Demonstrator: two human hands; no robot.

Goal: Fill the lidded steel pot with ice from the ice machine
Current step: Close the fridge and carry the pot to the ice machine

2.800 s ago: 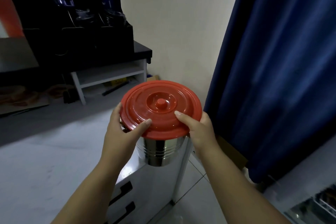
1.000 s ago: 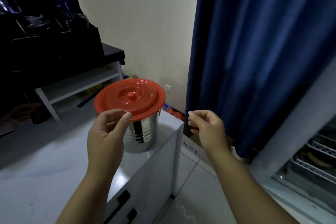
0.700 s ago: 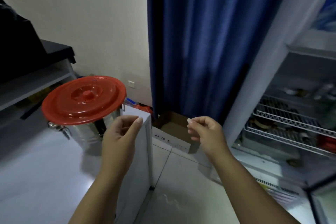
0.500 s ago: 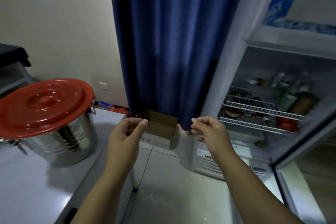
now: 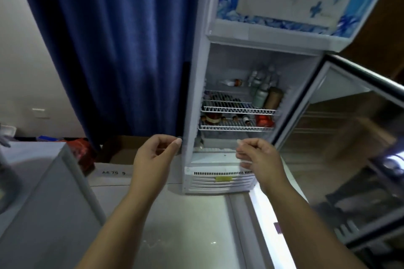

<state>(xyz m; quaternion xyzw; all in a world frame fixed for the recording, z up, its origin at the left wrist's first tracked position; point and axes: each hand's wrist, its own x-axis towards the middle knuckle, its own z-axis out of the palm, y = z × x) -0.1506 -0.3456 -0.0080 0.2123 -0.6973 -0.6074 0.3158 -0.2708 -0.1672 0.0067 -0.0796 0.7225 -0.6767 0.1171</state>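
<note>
Only a blurred grey sliver of the steel pot (image 5: 4, 181) shows at the far left edge, standing on the white cabinet (image 5: 48, 192); its red lid is out of view. My left hand (image 5: 153, 159) and my right hand (image 5: 260, 159) hover side by side in front of me, fingers loosely curled, thumb and fingertips apart, holding nothing. Both are well right of the pot, in front of an open display fridge (image 5: 194, 94). No ice machine is visible.
The fridge's glass door (image 5: 349, 137) stands open to the right, with bottles on wire shelves (image 5: 238, 111) inside. A blue curtain (image 5: 113, 50) hangs left of the fridge, with an open cardboard box (image 5: 118, 157) on the floor below it. Pale floor tiles (image 5: 192, 225) lie ahead.
Both hands let go of the pot after setting it on the cabinet. My view swung right, so the pot slid out at the left and the open fridge came into view.
</note>
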